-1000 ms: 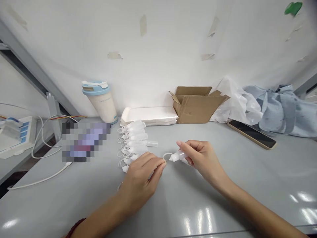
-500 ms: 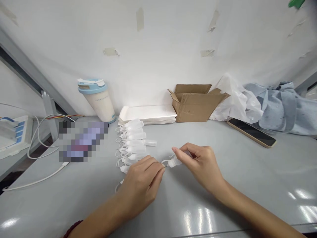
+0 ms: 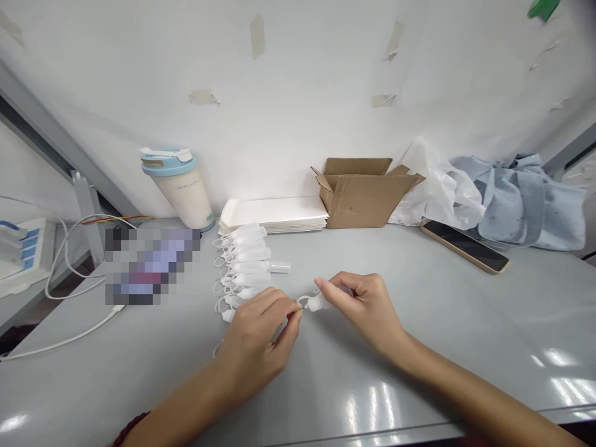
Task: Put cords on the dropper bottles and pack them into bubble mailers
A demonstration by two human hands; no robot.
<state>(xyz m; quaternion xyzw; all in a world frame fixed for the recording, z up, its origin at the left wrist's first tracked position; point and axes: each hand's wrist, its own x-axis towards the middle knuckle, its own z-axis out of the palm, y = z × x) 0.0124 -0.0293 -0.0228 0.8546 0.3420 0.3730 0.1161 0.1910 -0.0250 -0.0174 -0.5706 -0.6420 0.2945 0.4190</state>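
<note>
Clock read from the bottle, 12 pointing away from the person. Grey table nearest, light glare at 5. Dark red band on left wrist, at 8. Left hand also at 8, thumb and finger pinched together on the end of a thin white loop; detail at fingertips too small to tell. Right hand at 3, fingers gripping the white bottle above the table, nozzle end toward 9, facing the left hand; bottle's other end hidden in the hand.

Row of similar white bottles at 10, lying side by side, loops mostly toward 9, near end partly behind left hand. Clear tube pokes out of the row toward 3.

Pixelated item at 9, white cable running near it. White power strip further out at 9.

Phone at 2, dark screen up. Cup with blue lid at 10. Stack of flat white boxes at 11. Cardboard box, flaps up, at 1. Plastic bag and grey-blue cloth bag at 2. White wall behind, tape scraps on it.
</note>
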